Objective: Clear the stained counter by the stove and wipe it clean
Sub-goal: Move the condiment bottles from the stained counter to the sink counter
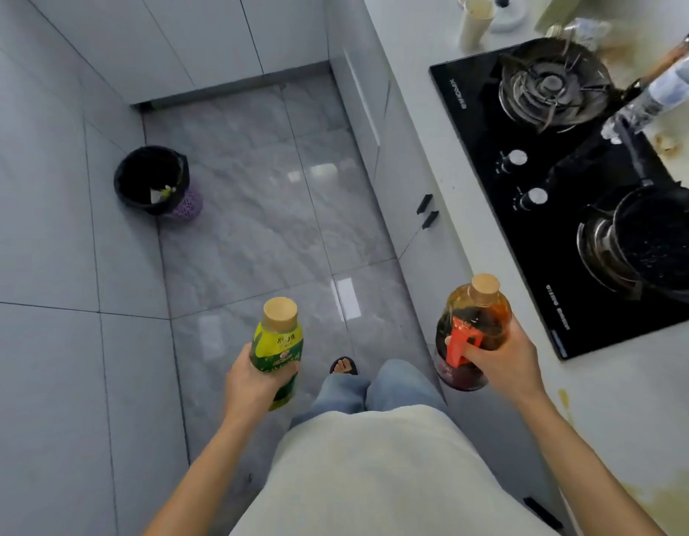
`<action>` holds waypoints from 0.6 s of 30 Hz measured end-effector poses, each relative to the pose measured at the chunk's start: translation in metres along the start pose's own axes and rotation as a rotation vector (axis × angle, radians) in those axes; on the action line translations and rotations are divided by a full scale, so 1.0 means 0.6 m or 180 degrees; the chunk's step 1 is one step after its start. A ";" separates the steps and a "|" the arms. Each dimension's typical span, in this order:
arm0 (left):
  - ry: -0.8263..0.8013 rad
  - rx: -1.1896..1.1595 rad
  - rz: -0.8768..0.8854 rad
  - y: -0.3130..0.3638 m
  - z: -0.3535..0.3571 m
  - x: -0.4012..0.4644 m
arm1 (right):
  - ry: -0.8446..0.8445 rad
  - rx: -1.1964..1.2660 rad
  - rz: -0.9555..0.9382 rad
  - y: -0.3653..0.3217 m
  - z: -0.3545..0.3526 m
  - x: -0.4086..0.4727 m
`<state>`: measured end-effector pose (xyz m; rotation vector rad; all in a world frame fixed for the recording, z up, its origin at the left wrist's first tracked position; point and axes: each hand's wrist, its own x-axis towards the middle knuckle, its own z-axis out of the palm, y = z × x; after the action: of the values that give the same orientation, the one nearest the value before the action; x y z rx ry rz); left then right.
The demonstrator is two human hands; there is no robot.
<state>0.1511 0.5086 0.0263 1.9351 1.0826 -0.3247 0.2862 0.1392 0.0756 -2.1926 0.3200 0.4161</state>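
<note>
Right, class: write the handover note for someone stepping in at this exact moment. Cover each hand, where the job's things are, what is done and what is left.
Left hand: grips a green-labelled bottle with a tan cap, held over the floor.
Right hand: grips an amber oil bottle by its red handle, at the counter's edge.
Done: both bottles are off the counter.
Left: set the bottles down somewhere; a clear bottle lies by the stove; yellow-brown stains remain unwiped. No cloth in view.
</note>
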 end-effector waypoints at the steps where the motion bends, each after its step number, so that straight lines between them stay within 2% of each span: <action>1: -0.0014 -0.0039 0.0033 0.020 -0.008 0.021 | 0.0001 -0.0021 0.0015 -0.009 0.004 0.010; 10: 0.0168 -0.0274 0.0105 0.174 -0.059 0.217 | -0.0187 -0.0160 0.0118 -0.094 0.043 0.161; 18: 0.0401 -0.0211 -0.0254 0.207 -0.110 0.315 | -0.0414 -0.0150 -0.0202 -0.255 0.125 0.356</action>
<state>0.3489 0.6372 0.0251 1.8771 1.2397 -0.2102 0.5235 0.2733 0.0551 -2.2029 0.1709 0.5329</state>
